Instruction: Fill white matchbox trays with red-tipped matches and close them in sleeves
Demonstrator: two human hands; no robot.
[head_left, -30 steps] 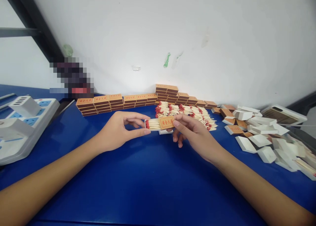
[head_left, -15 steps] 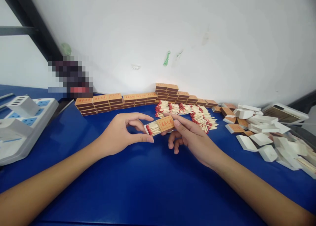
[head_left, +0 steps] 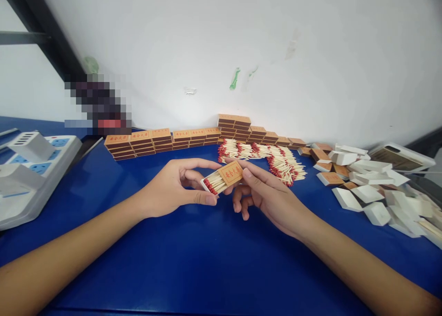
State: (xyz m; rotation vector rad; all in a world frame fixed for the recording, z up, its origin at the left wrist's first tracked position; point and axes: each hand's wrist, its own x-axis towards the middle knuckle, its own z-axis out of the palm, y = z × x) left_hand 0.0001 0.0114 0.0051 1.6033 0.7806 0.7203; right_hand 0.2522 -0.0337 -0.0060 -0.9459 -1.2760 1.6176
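Note:
A partly open matchbox (head_left: 230, 174) is held between my two hands over the blue table. Its white tray sticks out to the left of the orange sleeve and is full of red-headed matches (head_left: 216, 183). My left hand (head_left: 172, 187) is closed around the tray end, thumb at the near side and fingers behind. My right hand (head_left: 264, 184) pinches the sleeve's right end between thumb and index finger, its other fingers curled below. Just behind the box lies a heap of loose matches (head_left: 283, 164).
Stacked matchboxes (head_left: 162, 141) line the wall. To the right lie a pile of white trays (head_left: 368, 194), orange sleeves (head_left: 329, 178) and a phone-like object (head_left: 400, 157). A power strip (head_left: 65, 164) with plugged-in adapters sits on the left of the blue table (head_left: 207, 260).
The matchbox has tilted slightly, its sleeve end higher and its tray end a little lower. My left thumb has shifted slightly along it. Both hands keep their hold.

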